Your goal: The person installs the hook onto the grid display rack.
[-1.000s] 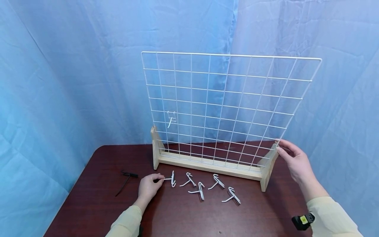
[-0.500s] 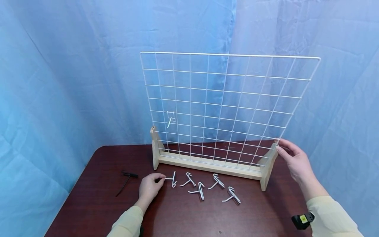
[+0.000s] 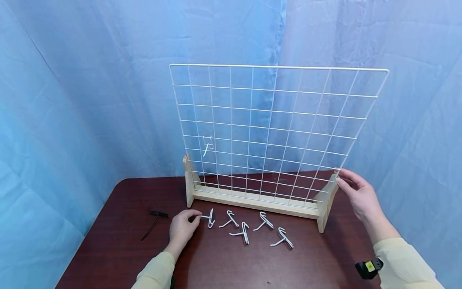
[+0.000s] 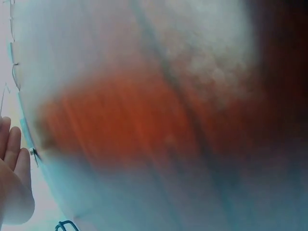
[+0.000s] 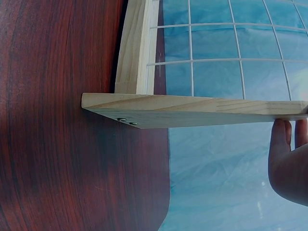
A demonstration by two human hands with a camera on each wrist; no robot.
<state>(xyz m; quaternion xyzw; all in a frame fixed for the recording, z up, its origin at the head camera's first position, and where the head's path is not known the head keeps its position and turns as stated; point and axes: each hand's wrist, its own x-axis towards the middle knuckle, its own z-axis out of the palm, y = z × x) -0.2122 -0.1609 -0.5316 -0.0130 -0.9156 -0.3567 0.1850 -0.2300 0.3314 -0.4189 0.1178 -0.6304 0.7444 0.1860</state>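
Head: left hand (image 3: 184, 228) pinches hook (image 3: 210, 218) at lower centre-left, right hand (image 3: 361, 198) grips stand (image 3: 256, 205) at right; left wrist: mostly blur; right wrist: fingers (image 5: 279, 139) on stand, right edge, so slack grip could let grid (image 5: 191, 61) wobble if bumped.

No text can be read, even on the yellow label (image 3: 370, 266).

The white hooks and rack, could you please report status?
Left hand pinching white hook. Right hand holding rack. One hook hung, four hooks loose. Black hook aside, further left.
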